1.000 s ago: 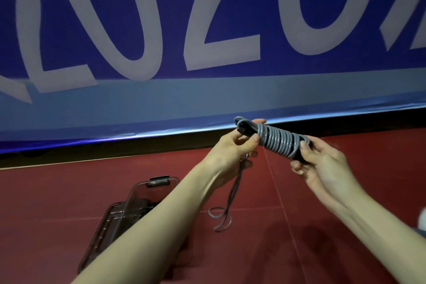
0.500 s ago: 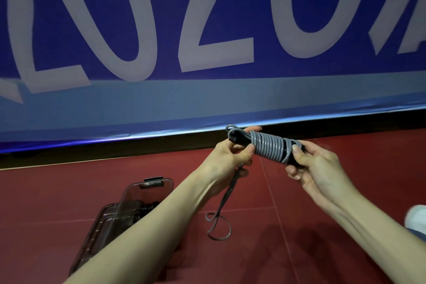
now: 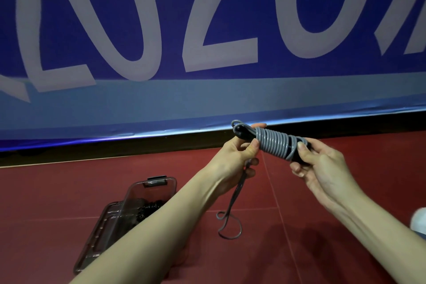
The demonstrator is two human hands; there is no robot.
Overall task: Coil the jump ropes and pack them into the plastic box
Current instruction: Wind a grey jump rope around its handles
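**Finish the wrap tight**

Our left hand (image 3: 232, 157) and right hand (image 3: 322, 168) each pinch an end of the grey jump rope (image 3: 273, 143) bundle, held above the floor. We should wind the dangling tail (image 3: 230, 219) snugly before packing it into the open plastic box (image 3: 108, 226) lower left.

Dim indoor light is falling from above, glare is streaking the banner's lower edge (image 3: 147, 137), wide-angle distortion is bending edges, and shadows are perhaps softening the floor (image 3: 288, 237).

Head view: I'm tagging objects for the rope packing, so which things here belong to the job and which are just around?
Job:
grey rope, held by left hand and right hand
its loose tail
plastic box, lid open

Just around:
blue banner
red floor
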